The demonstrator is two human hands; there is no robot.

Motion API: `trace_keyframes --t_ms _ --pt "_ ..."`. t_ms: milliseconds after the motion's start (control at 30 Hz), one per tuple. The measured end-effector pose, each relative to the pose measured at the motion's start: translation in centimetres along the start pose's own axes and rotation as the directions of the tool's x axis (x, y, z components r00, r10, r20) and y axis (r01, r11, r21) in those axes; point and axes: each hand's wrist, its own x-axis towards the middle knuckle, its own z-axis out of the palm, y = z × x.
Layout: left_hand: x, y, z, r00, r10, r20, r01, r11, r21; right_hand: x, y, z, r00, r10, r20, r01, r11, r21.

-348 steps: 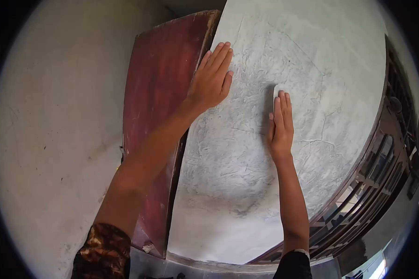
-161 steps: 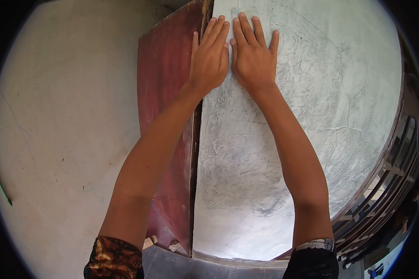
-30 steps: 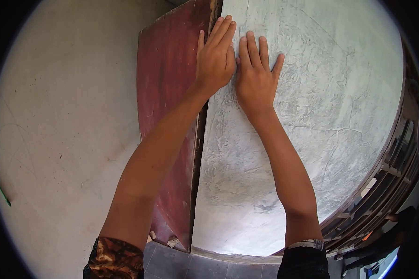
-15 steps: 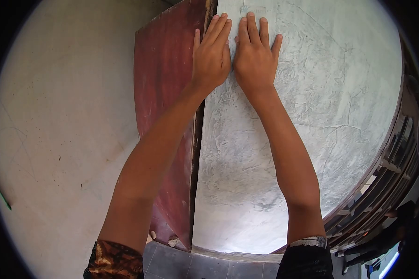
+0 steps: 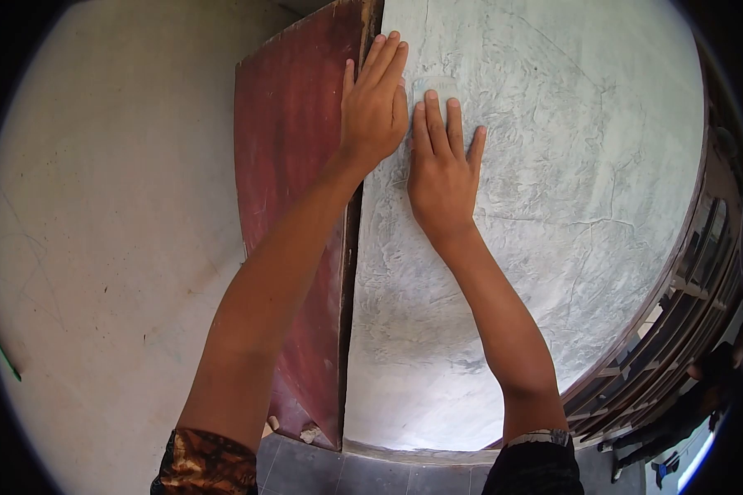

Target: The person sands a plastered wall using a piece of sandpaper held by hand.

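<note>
My right hand (image 5: 443, 177) lies flat on a grey-white plastered wall (image 5: 537, 289), fingers stretched upward. Under its fingertips is a pale, thin rectangular sheet (image 5: 435, 85), its upper part showing beyond them; the rest is hidden by the hand. To the left, my left hand (image 5: 375, 111) is spread with straight fingers over the edge between the wall and a dark red wooden door panel (image 5: 293, 140). Nothing shows in the left hand. The wall surface has cracks and rough, wrinkled patches.
A beige wall (image 5: 124, 206) fills the left side. Grey floor tiles (image 5: 371, 477) run along the bottom, with small rubble chunks (image 5: 309, 433) by the door's foot. Dark slatted woodwork (image 5: 669, 330) and a person in dark clothes (image 5: 677, 421) are at the right.
My right hand has slid down the wall, and the pale sheet has come down with it. The left hand has stayed at about the same spot.
</note>
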Motion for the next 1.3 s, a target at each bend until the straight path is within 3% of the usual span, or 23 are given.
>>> trace_keyframes --t_ms 167,233,333,567,633,733,867,1100,1167,1233,1300 --pt "0.2 0.1 0.0 1.000 -0.002 0.005 0.002 1.000 -0.010 7.1 2.1 1.6 0.995 -0.041 -0.090 0.041 0.999 -0.008" --pt "-0.2 0.1 -0.1 1.000 -0.012 0.018 0.012 1.000 -0.001 5.4 1.6 1.5 0.996 -0.032 -0.088 0.034 0.999 0.021" --pt "-0.1 0.1 0.0 1.000 0.012 0.007 -0.013 0.999 0.050 -1.0 0.0 -0.7 0.998 0.020 0.062 -0.020 1.000 -0.002" --pt "-0.1 0.3 -0.1 1.000 -0.007 0.025 0.006 0.998 0.059 6.1 2.3 1.2 0.994 -0.030 -0.103 0.027 0.999 -0.029" --pt "-0.1 0.2 -0.2 1.000 0.002 0.027 -0.004 0.998 0.058 3.0 1.3 0.7 0.995 0.000 -0.101 0.004 0.999 0.034" --pt "0.0 0.3 0.0 1.000 -0.002 0.003 0.002 0.999 0.044 -1.1 0.2 -0.9 0.999 -0.013 0.040 0.014 1.000 -0.020" --pt "0.1 0.2 0.1 1.000 -0.015 0.019 0.014 0.999 0.044 6.2 2.3 1.2 0.991 -0.049 -0.126 0.045 0.998 -0.031" --pt "-0.1 0.0 0.1 1.000 0.008 -0.010 -0.008 0.999 0.031 -0.8 0.6 -0.4 1.000 -0.019 0.018 0.019 0.999 -0.034" --pt "0.0 -0.2 0.1 1.000 0.004 -0.013 -0.004 0.999 0.032 2.5 1.5 0.0 0.999 -0.034 0.016 0.035 0.998 -0.048" --pt "0.2 -0.2 0.2 1.000 0.016 0.002 -0.016 1.000 0.026 6.3 2.3 1.0 0.994 -0.042 -0.106 0.038 0.999 -0.036" --pt "0.1 -0.2 0.1 1.000 0.022 -0.009 -0.022 0.998 0.058 6.2 2.2 1.0 0.992 -0.041 -0.120 0.036 0.998 -0.042"
